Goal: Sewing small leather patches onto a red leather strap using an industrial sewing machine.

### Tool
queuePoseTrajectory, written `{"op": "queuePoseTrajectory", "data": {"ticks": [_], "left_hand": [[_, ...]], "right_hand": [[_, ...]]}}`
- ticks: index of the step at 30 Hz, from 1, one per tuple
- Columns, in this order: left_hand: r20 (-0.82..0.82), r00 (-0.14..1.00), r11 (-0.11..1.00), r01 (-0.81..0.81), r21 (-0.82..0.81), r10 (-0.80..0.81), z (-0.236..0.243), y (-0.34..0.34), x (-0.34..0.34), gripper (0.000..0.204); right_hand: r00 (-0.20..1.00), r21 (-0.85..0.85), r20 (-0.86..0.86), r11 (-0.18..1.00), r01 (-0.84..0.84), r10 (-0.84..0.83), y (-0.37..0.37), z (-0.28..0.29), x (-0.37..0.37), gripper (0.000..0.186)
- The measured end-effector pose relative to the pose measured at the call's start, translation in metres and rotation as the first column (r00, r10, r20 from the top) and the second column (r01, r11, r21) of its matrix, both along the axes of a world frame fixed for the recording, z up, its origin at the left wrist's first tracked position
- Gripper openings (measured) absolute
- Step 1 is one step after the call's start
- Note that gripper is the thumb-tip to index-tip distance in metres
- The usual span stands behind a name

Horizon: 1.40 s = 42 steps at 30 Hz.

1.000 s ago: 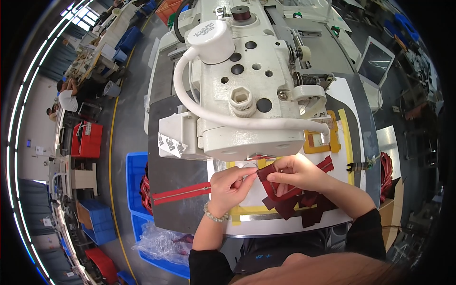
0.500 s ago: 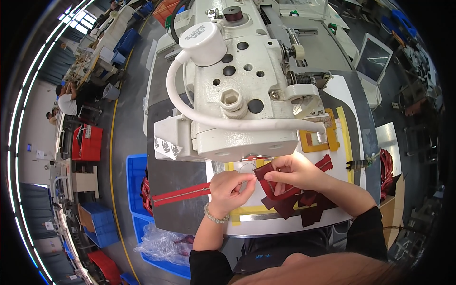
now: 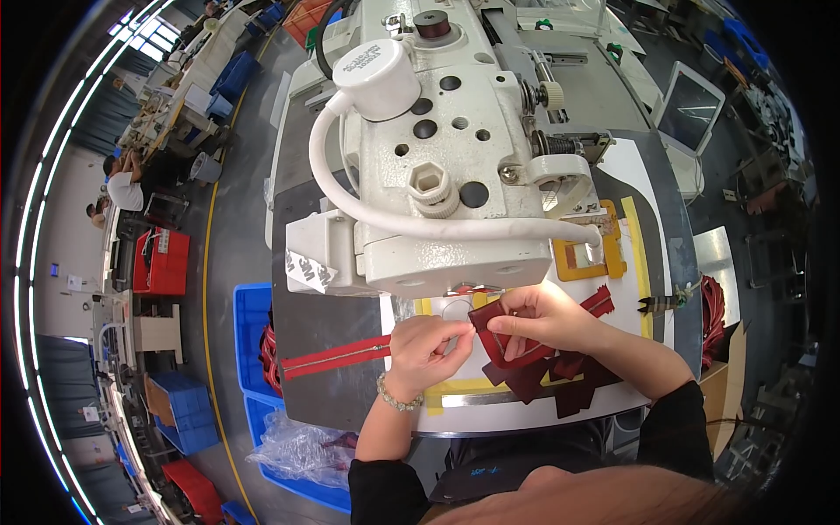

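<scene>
My right hand [image 3: 547, 317] pinches a dark red fabric piece [image 3: 486, 317] between thumb and fingers, just in front of the sewing machine [image 3: 455, 254]. Thumb and fingertips of my left hand [image 3: 429, 350] are pressed together at that piece's left corner; whatever lies between them is too small to make out. A red zipper [image 3: 337, 356] with metal teeth stretches out to the left from behind my left hand. Another red zipper end [image 3: 599, 302] shows beyond my right hand. Several dark red fabric scraps [image 3: 528, 383] lie below my right hand.
A yellow frame [image 3: 612, 262] sits beside the machine head, with yellow tape [image 3: 636, 254] along the white sheet. Left of the table stand blue bins [image 3: 250, 341], one holding clear plastic [image 3: 302, 451]. Red bundled strips [image 3: 713, 319] and a cardboard box [image 3: 724, 385] are at the right.
Both hands keep nearly the same pose at the fabric piece; the whole view has shifted very slightly.
</scene>
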<state>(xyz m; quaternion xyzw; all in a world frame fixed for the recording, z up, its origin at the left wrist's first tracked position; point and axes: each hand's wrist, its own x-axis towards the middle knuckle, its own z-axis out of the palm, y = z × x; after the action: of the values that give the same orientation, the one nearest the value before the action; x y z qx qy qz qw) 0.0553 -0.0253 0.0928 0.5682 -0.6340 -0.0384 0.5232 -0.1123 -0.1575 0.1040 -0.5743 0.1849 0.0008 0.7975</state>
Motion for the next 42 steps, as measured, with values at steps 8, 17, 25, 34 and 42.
{"op": "queuePoseTrajectory", "data": {"ticks": [8,17,25,34,42], "left_hand": [[0.003,1.0,1.0,0.004,0.0,-0.004,-0.001,0.001,0.001,0.015],[-0.03,0.999,0.999,0.029,0.024,-0.028,0.0,0.003,0.006,0.016],[-0.04,0.999,1.0,0.019,0.023,-0.018,0.0,0.006,0.008,0.029],[0.002,0.999,0.999,0.033,-0.039,-0.033,-0.006,0.006,0.007,0.037],[0.112,0.99,0.991,0.096,-0.096,-0.085,0.002,0.001,0.007,0.032]], "right_hand": [[1.0,-0.002,-0.01,1.0,-0.004,0.004,0.0,0.001,0.0,0.028],[0.998,-0.07,-0.019,0.996,0.055,-0.056,0.004,0.011,-0.001,0.025],[0.924,-0.875,0.376,0.358,0.327,0.075,0.016,0.007,-0.008,0.028],[0.829,-0.853,0.477,-0.073,0.516,0.292,0.015,0.005,-0.005,0.033],[0.847,-0.868,0.443,-0.095,0.487,0.292,0.013,0.007,-0.006,0.031]]}}
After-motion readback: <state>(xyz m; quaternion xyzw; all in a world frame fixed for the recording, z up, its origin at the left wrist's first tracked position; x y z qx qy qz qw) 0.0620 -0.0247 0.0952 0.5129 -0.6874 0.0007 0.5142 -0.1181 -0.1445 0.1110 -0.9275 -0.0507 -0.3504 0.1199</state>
